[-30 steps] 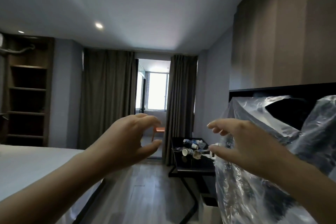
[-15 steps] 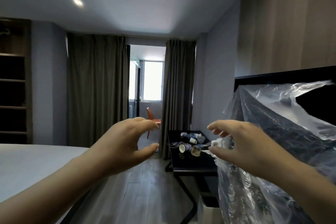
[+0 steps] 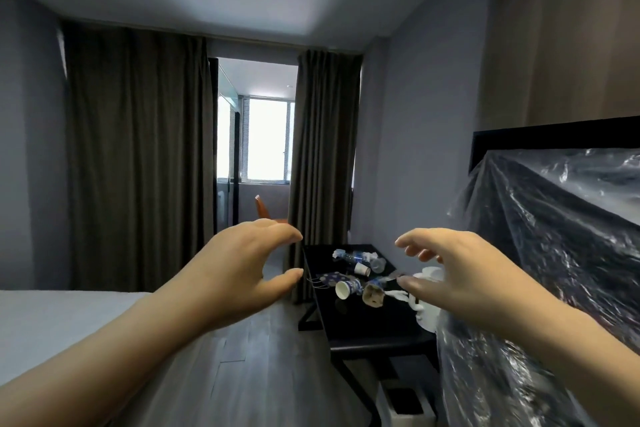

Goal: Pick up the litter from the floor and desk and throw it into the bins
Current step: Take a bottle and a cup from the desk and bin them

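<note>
Litter (image 3: 362,269) lies in a loose cluster on the far half of a black desk (image 3: 367,329), right of the frame's centre. It includes a tipped paper cup (image 3: 345,288), a crushed brown cup (image 3: 373,295) just beside it, a plastic bottle (image 3: 355,256) further back and a patterned face mask (image 3: 329,278) at the desk's left edge.

The left hand (image 3: 242,267) and the right hand (image 3: 460,270) are raised in the foreground on either side of the litter. Each has its fingers loosely curved, its thumb apart from them, and nothing in its grasp. The right hand partly hides a white object (image 3: 429,319) at the desk's right edge.

A white bin (image 3: 382,406) stands on the floor (image 3: 242,374) under the near end of the desk. Clear plastic sheeting (image 3: 554,253) over a dark bulk fills the right of the frame and hangs against the desk's near right corner. A bed (image 3: 52,315) occupies the lower left. Dark curtains (image 3: 138,149) frame a bright window (image 3: 266,139) and an orange chair (image 3: 263,210) at centre.
</note>
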